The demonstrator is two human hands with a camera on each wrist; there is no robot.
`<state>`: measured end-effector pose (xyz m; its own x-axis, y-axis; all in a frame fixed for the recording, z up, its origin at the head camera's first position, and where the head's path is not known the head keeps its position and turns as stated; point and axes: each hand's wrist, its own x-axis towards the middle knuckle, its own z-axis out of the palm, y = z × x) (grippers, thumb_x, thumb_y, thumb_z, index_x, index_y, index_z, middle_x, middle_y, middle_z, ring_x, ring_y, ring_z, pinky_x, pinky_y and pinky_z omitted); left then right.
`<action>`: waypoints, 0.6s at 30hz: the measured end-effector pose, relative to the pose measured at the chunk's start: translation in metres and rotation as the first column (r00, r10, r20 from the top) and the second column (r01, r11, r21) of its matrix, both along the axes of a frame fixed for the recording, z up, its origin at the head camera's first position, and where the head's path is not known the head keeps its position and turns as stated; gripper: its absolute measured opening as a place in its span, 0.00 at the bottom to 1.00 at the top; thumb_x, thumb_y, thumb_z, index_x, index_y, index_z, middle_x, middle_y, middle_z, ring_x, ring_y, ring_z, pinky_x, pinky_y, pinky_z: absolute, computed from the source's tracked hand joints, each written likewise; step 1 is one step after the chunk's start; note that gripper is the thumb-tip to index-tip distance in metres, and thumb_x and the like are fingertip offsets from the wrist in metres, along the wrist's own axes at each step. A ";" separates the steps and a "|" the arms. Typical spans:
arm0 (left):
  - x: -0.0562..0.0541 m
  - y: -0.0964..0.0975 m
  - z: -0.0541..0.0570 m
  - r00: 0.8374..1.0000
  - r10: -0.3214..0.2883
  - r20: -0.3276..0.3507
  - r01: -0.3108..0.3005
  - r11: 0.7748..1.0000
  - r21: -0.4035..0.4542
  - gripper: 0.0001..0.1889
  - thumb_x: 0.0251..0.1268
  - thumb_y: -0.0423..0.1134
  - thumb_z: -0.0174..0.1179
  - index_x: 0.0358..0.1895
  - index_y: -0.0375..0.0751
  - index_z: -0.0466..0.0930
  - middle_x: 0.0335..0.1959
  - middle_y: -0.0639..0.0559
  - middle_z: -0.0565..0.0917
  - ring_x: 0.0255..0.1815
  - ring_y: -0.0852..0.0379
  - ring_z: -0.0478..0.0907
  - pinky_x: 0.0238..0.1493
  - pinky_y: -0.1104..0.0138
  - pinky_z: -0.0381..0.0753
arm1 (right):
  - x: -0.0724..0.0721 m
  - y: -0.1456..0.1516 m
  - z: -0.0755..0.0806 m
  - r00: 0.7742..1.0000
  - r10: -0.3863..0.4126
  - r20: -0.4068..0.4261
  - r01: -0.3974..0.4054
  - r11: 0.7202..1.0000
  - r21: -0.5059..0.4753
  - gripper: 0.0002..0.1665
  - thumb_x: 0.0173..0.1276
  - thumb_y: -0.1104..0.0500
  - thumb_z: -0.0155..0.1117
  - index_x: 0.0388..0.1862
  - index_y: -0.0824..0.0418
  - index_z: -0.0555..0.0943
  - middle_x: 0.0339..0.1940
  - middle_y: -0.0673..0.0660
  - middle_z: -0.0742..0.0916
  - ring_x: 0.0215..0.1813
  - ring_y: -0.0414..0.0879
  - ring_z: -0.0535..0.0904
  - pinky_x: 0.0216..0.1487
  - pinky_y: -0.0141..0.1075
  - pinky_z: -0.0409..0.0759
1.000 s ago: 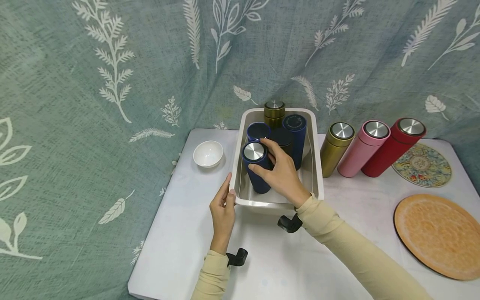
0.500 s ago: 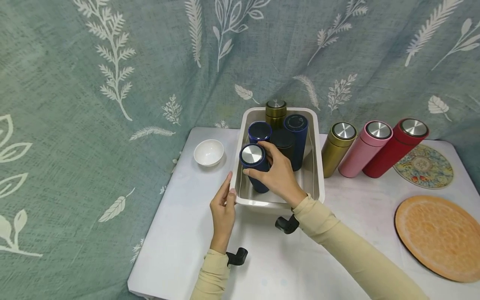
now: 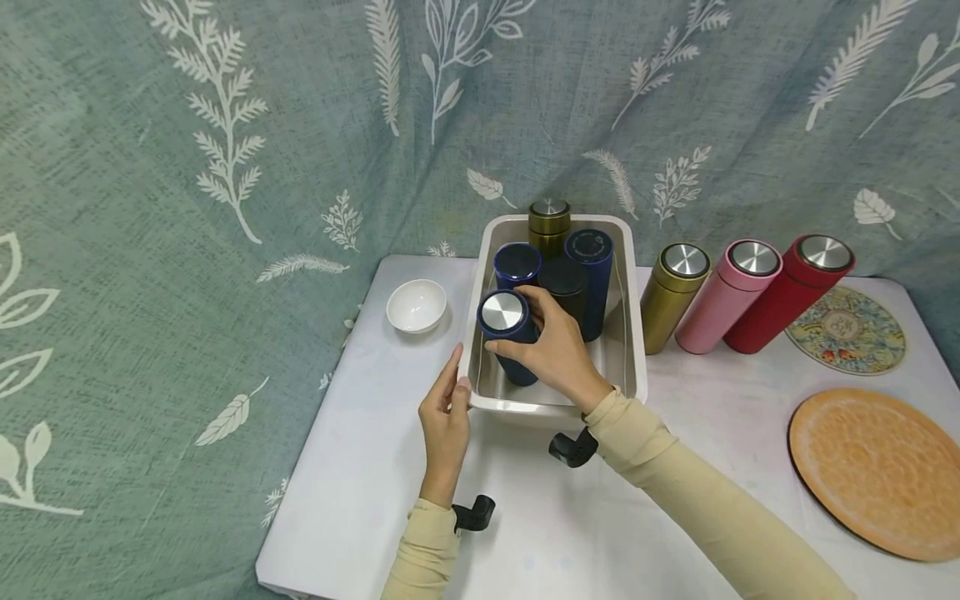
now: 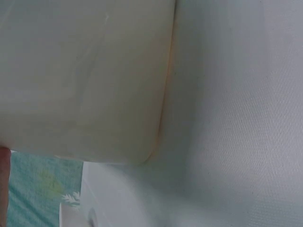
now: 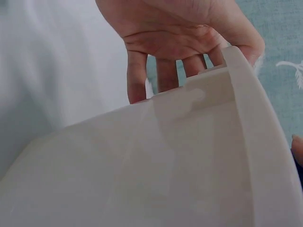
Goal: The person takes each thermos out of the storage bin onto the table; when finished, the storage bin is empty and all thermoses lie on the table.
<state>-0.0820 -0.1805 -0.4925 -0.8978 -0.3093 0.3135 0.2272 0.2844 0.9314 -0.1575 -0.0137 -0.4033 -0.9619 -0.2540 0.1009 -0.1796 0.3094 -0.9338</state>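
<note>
My right hand (image 3: 557, 346) grips the upper part of a navy thermos bottle (image 3: 502, 312) with a silver lid, thumb at its front and fingers behind. The bottle stands inside a whitish plastic bin (image 3: 525, 407), near the front left corner, top leaning a little left. My left hand (image 3: 447, 421) holds the bin's front left corner, thumb at the rim and fingers along the outer left wall. Behind the held bottle stand a blue bottle (image 3: 517, 262), a black bottle (image 3: 564, 279), a taller blue bottle (image 3: 591, 254) and an olive-gold bottle (image 3: 550, 223).
Right of the bin stand a gold bottle (image 3: 675, 292), a pink bottle (image 3: 729, 296) and a red bottle (image 3: 791, 292). A patterned round mat (image 3: 855, 329) and an orange-brown round board (image 3: 877, 475) lie at the right. A white bowl (image 3: 417, 307) sits left of the bin.
My right hand has shifted slightly left and toward the front with the navy bottle's top, tilting it a little. The left hand stays at the bin's corner.
</note>
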 end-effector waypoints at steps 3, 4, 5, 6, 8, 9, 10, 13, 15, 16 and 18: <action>0.000 0.001 0.001 1.000 0.008 0.018 -0.008 1.000 0.007 0.25 0.74 0.31 0.48 0.71 0.48 0.74 0.41 0.39 0.82 0.26 0.69 0.67 0.32 0.78 0.74 | 0.000 0.002 0.001 1.000 0.007 0.006 -0.007 1.000 0.012 0.52 0.52 0.53 0.82 0.74 0.55 0.68 0.69 0.58 0.79 0.72 0.54 0.74 0.75 0.47 0.71; 0.000 0.001 0.001 1.000 0.008 0.020 -0.008 1.000 0.007 0.25 0.74 0.30 0.48 0.71 0.46 0.73 0.41 0.38 0.82 0.27 0.69 0.67 0.32 0.78 0.74 | 0.001 0.002 0.001 1.000 0.006 0.007 -0.006 1.000 0.015 0.51 0.52 0.53 0.82 0.74 0.54 0.68 0.68 0.58 0.79 0.71 0.54 0.75 0.74 0.48 0.71; 0.000 0.002 0.002 1.000 0.009 0.022 -0.009 1.000 0.006 0.25 0.73 0.29 0.48 0.71 0.43 0.73 0.41 0.36 0.82 0.26 0.69 0.67 0.32 0.78 0.74 | 0.001 0.003 0.001 1.000 0.005 0.010 -0.005 1.000 0.017 0.51 0.52 0.52 0.82 0.74 0.54 0.69 0.67 0.58 0.80 0.71 0.54 0.76 0.74 0.48 0.71; 0.000 0.002 0.002 1.000 0.009 0.024 -0.009 1.000 0.005 0.25 0.73 0.28 0.47 0.71 0.41 0.73 0.41 0.35 0.82 0.26 0.69 0.67 0.32 0.77 0.73 | 0.001 0.004 0.001 1.000 0.003 0.014 -0.003 1.000 0.016 0.50 0.52 0.52 0.82 0.74 0.54 0.69 0.67 0.58 0.80 0.70 0.54 0.76 0.74 0.48 0.71; -0.001 0.002 0.002 1.000 0.005 0.026 -0.006 1.000 0.003 0.25 0.72 0.27 0.47 0.71 0.38 0.72 0.34 0.35 0.79 0.25 0.69 0.66 0.31 0.77 0.73 | 0.002 0.004 0.001 1.000 -0.001 0.018 0.001 1.000 0.010 0.50 0.51 0.53 0.82 0.73 0.54 0.69 0.67 0.58 0.80 0.71 0.54 0.76 0.75 0.47 0.71; -0.001 0.002 0.002 1.000 0.005 0.025 -0.005 1.000 0.002 0.25 0.72 0.27 0.47 0.71 0.37 0.72 0.31 0.36 0.77 0.25 0.69 0.66 0.30 0.77 0.72 | 0.003 0.005 0.001 1.000 -0.003 0.021 0.003 1.000 0.007 0.50 0.51 0.53 0.83 0.72 0.54 0.70 0.67 0.58 0.80 0.71 0.54 0.75 0.75 0.46 0.71; -0.001 0.001 0.002 1.000 0.007 0.025 -0.007 1.000 0.001 0.25 0.72 0.26 0.47 0.70 0.36 0.72 0.29 0.38 0.76 0.24 0.69 0.66 0.30 0.77 0.72 | 0.003 0.005 0.001 1.000 -0.004 0.020 0.004 1.000 0.001 0.50 0.50 0.53 0.83 0.72 0.54 0.70 0.67 0.58 0.80 0.71 0.53 0.75 0.75 0.46 0.70; -0.001 0.001 0.001 0.999 0.014 0.033 -0.014 1.000 0.005 0.25 0.73 0.27 0.47 0.70 0.40 0.73 0.28 0.47 0.74 0.24 0.70 0.66 0.30 0.77 0.72 | 0.005 0.006 0.001 1.000 -0.004 0.017 0.005 1.000 -0.013 0.50 0.49 0.55 0.84 0.70 0.55 0.70 0.67 0.58 0.80 0.72 0.53 0.74 0.76 0.45 0.70; 0.000 0.001 0.001 0.999 0.016 0.034 -0.016 1.000 0.006 0.25 0.73 0.29 0.48 0.71 0.44 0.73 0.29 0.51 0.74 0.25 0.70 0.66 0.31 0.77 0.72 | 0.006 0.007 0.001 1.000 -0.006 0.010 0.006 1.000 -0.013 0.49 0.48 0.55 0.84 0.69 0.56 0.71 0.66 0.58 0.80 0.72 0.52 0.74 0.75 0.44 0.70; 0.000 0.001 0.001 0.999 0.016 0.033 -0.016 1.000 0.006 0.25 0.74 0.30 0.48 0.71 0.47 0.74 0.30 0.52 0.74 0.25 0.70 0.66 0.31 0.77 0.72 | 0.007 0.007 0.001 1.000 -0.006 0.006 0.006 1.000 -0.012 0.49 0.48 0.56 0.85 0.69 0.56 0.71 0.66 0.59 0.81 0.72 0.53 0.75 0.75 0.44 0.70; 0.001 0.001 0.000 1.000 0.012 0.023 -0.012 1.000 0.006 0.24 0.74 0.31 0.49 0.70 0.49 0.74 0.29 0.52 0.74 0.25 0.69 0.67 0.30 0.77 0.73 | 0.008 0.009 0.001 1.000 -0.006 -0.006 0.006 1.000 -0.003 0.49 0.47 0.56 0.85 0.69 0.57 0.71 0.65 0.59 0.81 0.70 0.53 0.76 0.74 0.45 0.71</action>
<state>-0.0814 -0.1797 -0.4920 -0.9009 -0.3223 0.2908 0.2023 0.2810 0.9381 -0.1494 -0.0050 -0.4028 -0.9629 -0.2476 0.1071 -0.1830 0.3081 -0.9336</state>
